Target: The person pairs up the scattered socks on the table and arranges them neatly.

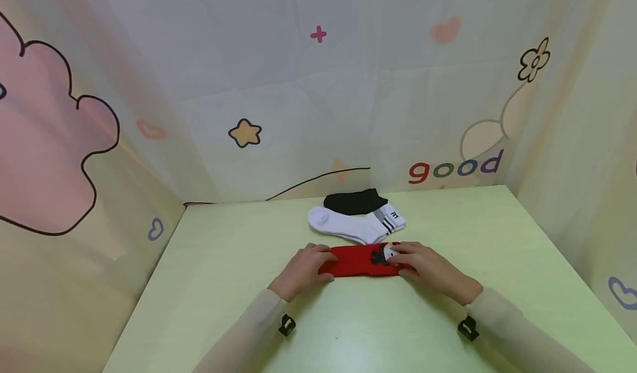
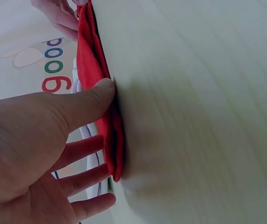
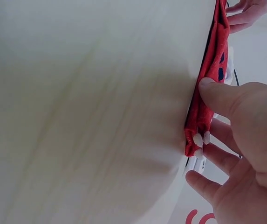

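Note:
A red sock (image 1: 354, 261) with a cartoon figure near its right end lies flat and lengthwise across the table, its layers visible along the near edge. Over its left end rests my left hand (image 1: 304, 269), the thumb (image 2: 98, 93) against the near edge and the other fingers spread loosely on the far side. My right hand (image 1: 430, 267) touches the opposite end in much the same way, its thumb (image 3: 210, 88) on the near edge. Small white bits (image 3: 198, 140) show at that end. The hands partly cover both ends.
Just behind the red sock lies a white sock (image 1: 343, 225) with black stripes at its cuff. A black sock (image 1: 353, 202) is beyond it, partly overlapped. The pale table (image 1: 224, 240) meets a printed curtain (image 1: 278, 85) at the back and sides.

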Demonstrator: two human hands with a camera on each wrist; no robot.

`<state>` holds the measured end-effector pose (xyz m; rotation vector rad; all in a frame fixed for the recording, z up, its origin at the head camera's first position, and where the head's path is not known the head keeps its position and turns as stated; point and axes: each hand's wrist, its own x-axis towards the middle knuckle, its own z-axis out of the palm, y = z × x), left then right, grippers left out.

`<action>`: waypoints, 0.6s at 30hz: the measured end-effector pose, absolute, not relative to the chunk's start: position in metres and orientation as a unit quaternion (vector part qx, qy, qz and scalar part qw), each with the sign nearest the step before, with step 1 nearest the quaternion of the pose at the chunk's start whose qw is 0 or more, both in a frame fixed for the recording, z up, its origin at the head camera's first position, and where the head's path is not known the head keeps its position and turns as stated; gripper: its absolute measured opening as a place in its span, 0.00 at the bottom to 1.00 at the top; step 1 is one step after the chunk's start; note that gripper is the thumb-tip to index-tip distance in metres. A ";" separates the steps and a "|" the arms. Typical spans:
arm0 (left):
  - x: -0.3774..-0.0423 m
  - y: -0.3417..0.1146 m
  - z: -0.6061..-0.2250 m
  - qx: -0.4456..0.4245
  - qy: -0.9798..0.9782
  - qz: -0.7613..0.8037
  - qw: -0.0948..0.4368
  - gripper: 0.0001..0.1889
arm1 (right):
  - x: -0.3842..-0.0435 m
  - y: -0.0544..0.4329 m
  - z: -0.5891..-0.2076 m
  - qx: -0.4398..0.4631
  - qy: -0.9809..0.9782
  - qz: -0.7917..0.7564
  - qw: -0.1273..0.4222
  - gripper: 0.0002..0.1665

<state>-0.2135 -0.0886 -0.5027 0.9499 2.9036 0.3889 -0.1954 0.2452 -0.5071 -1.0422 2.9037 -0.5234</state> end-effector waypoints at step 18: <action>-0.225 -0.119 -0.483 0.314 0.936 0.079 -0.140 0.24 | -0.197 0.247 -0.507 -0.338 0.926 -0.166 0.012 0.24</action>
